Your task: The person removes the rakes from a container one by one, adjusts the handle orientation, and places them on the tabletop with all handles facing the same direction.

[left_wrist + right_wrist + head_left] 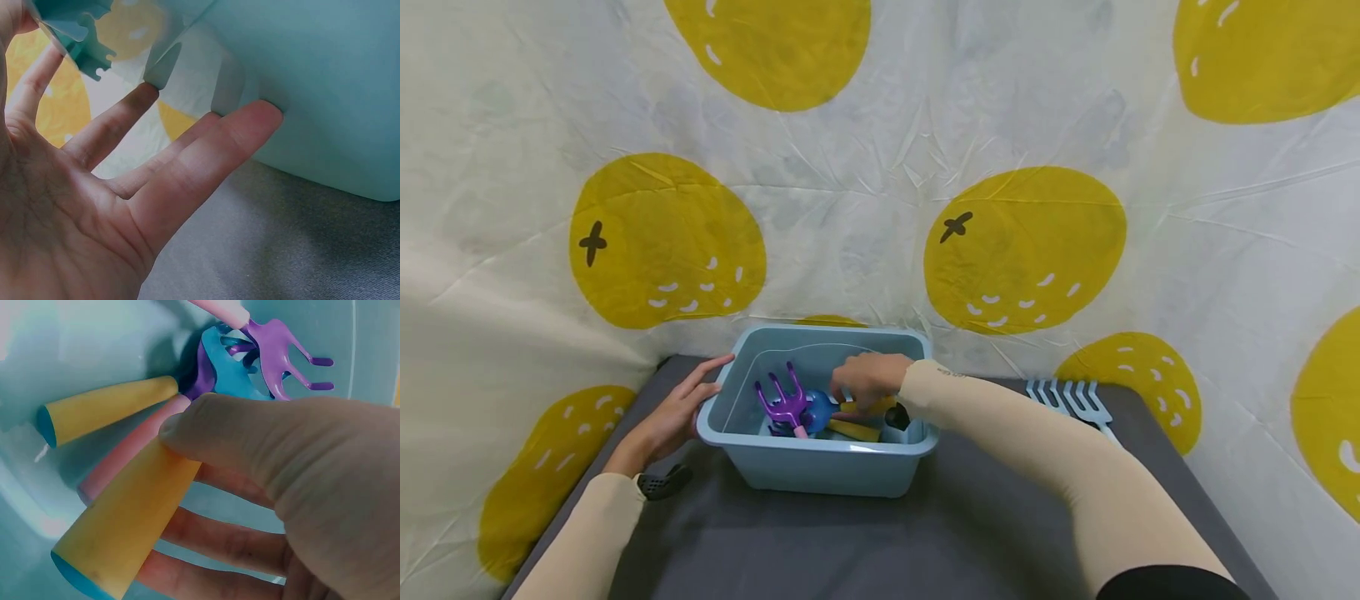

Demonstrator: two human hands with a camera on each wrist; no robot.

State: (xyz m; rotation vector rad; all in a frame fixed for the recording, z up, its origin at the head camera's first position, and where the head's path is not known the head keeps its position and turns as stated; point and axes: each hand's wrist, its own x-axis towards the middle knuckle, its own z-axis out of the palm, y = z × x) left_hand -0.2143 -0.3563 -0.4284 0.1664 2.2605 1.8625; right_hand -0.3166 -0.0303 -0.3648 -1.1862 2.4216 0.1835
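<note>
A light-blue plastic basin [820, 467] holds several small garden tools. My right hand [871, 379] reaches inside it, thumb and fingers gripping the yellow handle [122, 525] of a garden tool whose far end is hidden behind the hand. Beside that handle lie a second yellow handle [112, 409] and a pink one [131, 447]. A purple fork [786, 407] with a pink handle leans at the basin's left, overlapping a blue tool head [820, 408]. Fingers spread, my left hand [673, 412] touches the basin's left side with its fingertips.
On the table's right, behind my right forearm, lie light-blue rake heads [1078, 402]. The basin stands on a dark grey cloth [820, 550]. Close behind hangs a white curtain [850, 250] with yellow fruit shapes.
</note>
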